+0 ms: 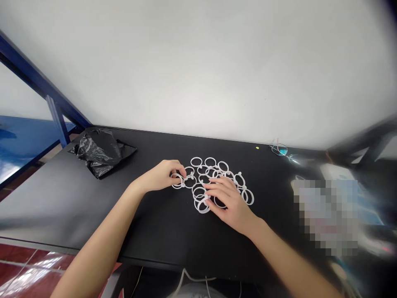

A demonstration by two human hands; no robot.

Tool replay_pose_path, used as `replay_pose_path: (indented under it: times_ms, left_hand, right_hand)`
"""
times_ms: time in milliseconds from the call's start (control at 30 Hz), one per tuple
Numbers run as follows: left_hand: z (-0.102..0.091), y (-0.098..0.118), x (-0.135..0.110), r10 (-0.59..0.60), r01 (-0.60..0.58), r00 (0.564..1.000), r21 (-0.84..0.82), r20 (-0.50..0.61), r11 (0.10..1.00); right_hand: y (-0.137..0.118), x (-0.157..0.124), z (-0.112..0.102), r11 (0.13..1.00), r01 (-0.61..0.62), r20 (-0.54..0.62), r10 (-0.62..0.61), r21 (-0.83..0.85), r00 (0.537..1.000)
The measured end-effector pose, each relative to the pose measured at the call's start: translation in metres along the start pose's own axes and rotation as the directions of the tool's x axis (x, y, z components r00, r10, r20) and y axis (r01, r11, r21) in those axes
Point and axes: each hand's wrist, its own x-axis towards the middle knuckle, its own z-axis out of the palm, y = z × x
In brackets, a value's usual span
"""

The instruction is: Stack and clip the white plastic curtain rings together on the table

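A cluster of white rings point(196, 162) with small knobs lies on the black tabletop point(161, 231), many overlapping. At the cluster's left edge, my left hand point(163, 176) pinches a white ring point(177, 186) between thumb and fingers. My right hand point(231, 205) lies over the right and front part of the cluster, its fingers stretched out and slightly apart. Its thumb and fingertips are close to the front rings point(204, 206), and it hides some rings beneath it.
A crumpled black plastic bag point(101, 151) sits at the back left. Eyeglasses point(279, 150) lie near the wall point(198, 82), beside a small yellow bit point(257, 147). Blurred items, one pixelated point(328, 217), occupy the right side. A blue metal frame point(57, 118) stands left.
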Motion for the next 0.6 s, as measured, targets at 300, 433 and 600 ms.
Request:
replay_pose_path:
  times_ms: [300, 433, 600]
  left_hand:
    - [0.008, -0.009, -0.001, -0.024, 0.034, 0.997, 0.142, -0.071, 0.989]
    - [0.007, -0.004, -0.001, -0.053, 0.055, 0.998, 0.078, -0.025, 0.995]
    - [0.003, 0.005, 0.001, 0.034, -0.035, 0.998, -0.011, -0.061, 0.999]
  right_hand:
    - [-0.003, -0.002, 0.011, 0.999, -0.009, 0.140, 0.014, -0.037, 0.990]
    - [0.000, -0.002, 0.012, 0.999, 0.012, 0.075, -0.010, -0.034, 0.997]
    - [0.000, -0.001, 0.010, 0.999, -0.023, -0.049, 0.026, 0.048, 0.998]
